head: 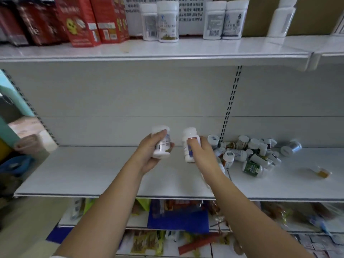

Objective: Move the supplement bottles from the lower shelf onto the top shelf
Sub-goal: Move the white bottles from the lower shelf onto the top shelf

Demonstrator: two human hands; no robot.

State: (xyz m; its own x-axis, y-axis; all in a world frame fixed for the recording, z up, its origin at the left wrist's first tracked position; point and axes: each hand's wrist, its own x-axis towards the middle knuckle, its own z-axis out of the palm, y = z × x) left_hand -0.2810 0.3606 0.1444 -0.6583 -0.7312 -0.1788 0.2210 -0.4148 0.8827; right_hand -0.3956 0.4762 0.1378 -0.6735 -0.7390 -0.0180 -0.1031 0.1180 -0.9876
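While the left hand (148,158) grasps one bottle (161,146) and the right hand (204,155) grasps a second bottle (189,148), both above the lower shelf (93,172), the person should raise them upright to the top shelf (195,49) and place them beside the standing bottles (226,21) without knocking those. More lie in a pile (251,155) at right.

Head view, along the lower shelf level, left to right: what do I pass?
left hand gripping a white bottle → right hand gripping a second white bottle → heap of lying bottles → lone grey bottle → small amber vial
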